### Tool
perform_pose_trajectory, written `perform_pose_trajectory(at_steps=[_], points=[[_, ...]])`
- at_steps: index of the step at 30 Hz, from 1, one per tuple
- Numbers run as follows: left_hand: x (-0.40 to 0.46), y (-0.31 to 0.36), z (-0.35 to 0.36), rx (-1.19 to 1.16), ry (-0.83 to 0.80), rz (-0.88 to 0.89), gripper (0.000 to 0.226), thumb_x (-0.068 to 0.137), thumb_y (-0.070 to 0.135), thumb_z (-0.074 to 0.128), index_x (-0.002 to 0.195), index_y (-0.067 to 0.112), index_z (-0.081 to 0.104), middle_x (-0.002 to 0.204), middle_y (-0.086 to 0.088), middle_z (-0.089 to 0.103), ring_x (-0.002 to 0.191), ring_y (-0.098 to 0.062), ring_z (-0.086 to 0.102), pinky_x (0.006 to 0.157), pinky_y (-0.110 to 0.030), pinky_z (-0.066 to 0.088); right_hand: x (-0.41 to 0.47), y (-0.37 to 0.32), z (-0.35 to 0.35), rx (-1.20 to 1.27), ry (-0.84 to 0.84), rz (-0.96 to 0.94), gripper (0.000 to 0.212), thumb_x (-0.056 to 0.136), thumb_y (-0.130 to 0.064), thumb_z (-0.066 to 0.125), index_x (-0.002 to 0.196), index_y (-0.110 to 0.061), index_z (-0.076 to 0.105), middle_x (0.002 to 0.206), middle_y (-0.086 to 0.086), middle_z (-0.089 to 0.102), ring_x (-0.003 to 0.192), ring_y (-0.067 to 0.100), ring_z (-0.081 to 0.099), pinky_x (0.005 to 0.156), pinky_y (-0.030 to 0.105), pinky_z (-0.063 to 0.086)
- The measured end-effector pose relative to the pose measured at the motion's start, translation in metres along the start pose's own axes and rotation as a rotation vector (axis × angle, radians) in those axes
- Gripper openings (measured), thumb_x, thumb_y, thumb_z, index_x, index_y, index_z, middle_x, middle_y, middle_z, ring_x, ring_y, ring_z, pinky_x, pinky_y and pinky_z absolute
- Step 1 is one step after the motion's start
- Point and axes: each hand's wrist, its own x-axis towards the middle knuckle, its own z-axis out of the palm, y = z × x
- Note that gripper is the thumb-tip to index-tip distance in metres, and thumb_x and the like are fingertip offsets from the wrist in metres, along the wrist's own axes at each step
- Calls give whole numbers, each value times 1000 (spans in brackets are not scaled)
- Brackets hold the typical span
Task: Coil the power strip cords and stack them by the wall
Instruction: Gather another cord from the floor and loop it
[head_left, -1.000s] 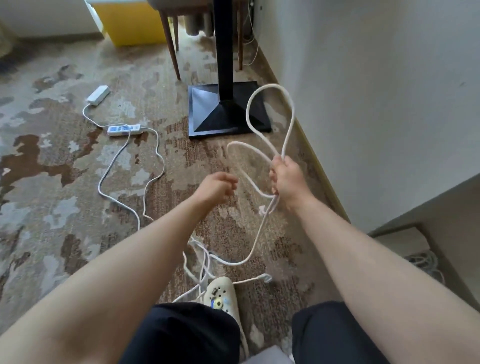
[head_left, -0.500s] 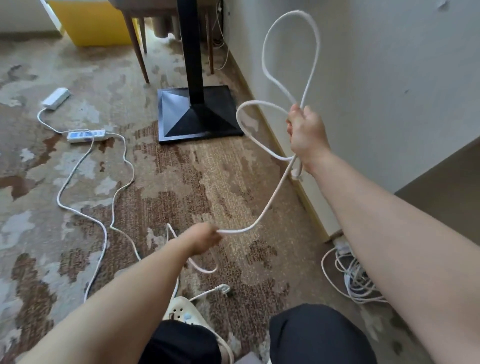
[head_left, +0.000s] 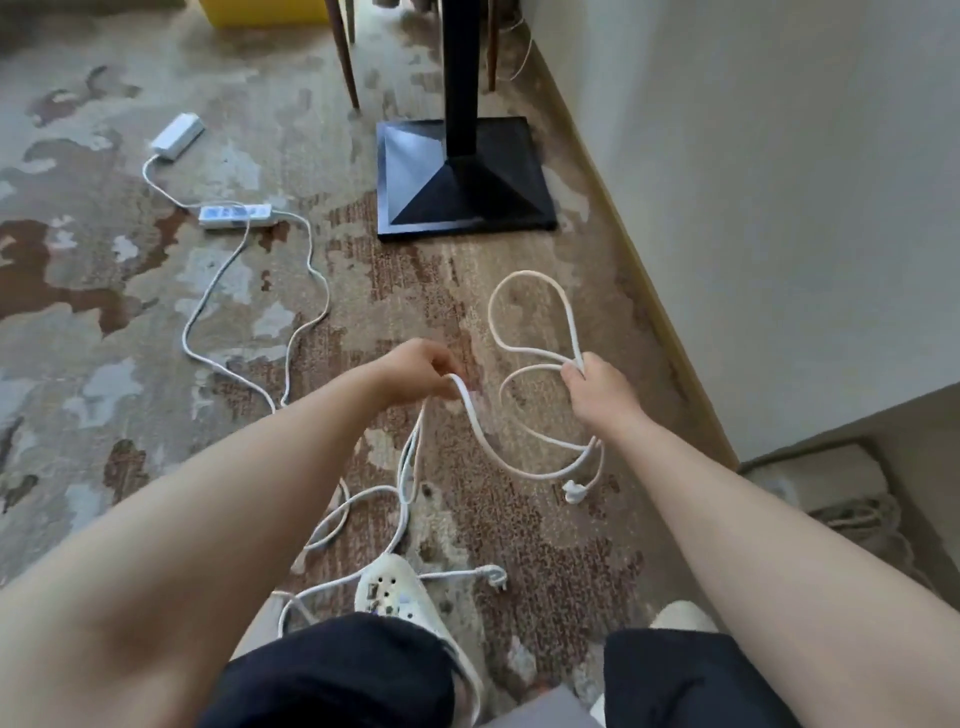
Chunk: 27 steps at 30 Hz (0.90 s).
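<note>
- Head view: the right hand (head_left: 597, 387) grips a white cord (head_left: 483, 431) with curled fingers, holding two loops together
- One loop (head_left: 535, 312) stands up past the hand, toward the far side, and the other sticks out to its left
- The left hand (head_left: 415, 376) pinches the same cord, a bit to the left of the right hand
- Between the hands the cord sags in a curve, and its plug (head_left: 573, 491) hangs under the right wrist
- From the left hand the cord drops down to the carpet (head_left: 104, 364) near a white shoe (head_left: 395, 592)
- More cord lies in loose curls by the shoe, and a second plug (head_left: 493, 576) lies just right of it
- Far on the left, a power strip (head_left: 236, 214) lies flat on the carpet, with its cord snaking toward the near side
- A white box (head_left: 176, 136) lies farther off, joined to a thin cord
- A black stand (head_left: 462, 176) sits far ahead, near the wall (head_left: 779, 208) on the right
- By the wall at the near right, a bundle of coiled cord (head_left: 857, 519) lies on the floor, too blurry to see well
</note>
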Motion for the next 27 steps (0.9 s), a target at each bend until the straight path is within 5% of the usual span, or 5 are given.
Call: perform_pose_trajectory(at_steps=[7, 11, 14, 21, 27], points=[[44, -142, 63, 151, -78, -72, 37, 82, 23, 74, 118, 18, 66, 120, -3, 66, 111, -19, 60, 96, -30, 46, 60, -2, 112, -230, -14, -15, 24, 104, -38, 35, 93, -21, 47, 80, 0, 51, 67, 24, 47, 55, 35, 29], [83, -202, 97, 166, 27, -269, 96, 75, 56, 71, 149, 16, 26, 152, -15, 27, 140, -31, 27, 112, -44, 28, 93, 2, 171, -365, -46, -74, 26, 102, -43, 37, 90, -22, 45, 87, 5, 60, 75, 30, 54, 60, 35, 33], [110, -234, 114, 181, 192, -482, 112, 73, 68, 64, 153, 19, 3, 161, -10, 3, 147, -30, 10, 113, -56, 20, 110, 8, 212, -474, -84, -151, 26, 102, -46, 38, 89, -24, 41, 89, 7, 64, 76, 31, 54, 62, 36, 31], [123, -310, 107, 171, 641, -423, 101, 75, 40, 78, 150, 22, 12, 129, -11, 34, 119, -31, 42, 89, -43, 47, 119, 14, 277, -369, -73, -204, 24, 104, -43, 38, 93, -22, 36, 62, -8, 40, 50, 13, 38, 45, 28, 19], [128, -339, 84, -84, 396, -467, 21, 88, 36, 65, 96, 16, 61, 94, -6, 67, 85, -26, 64, 72, -39, 52, 101, 11, 325, -126, -459, 56, 32, 100, -47, 49, 85, -20, 59, 77, 2, 66, 66, 26, 61, 56, 36, 49]])
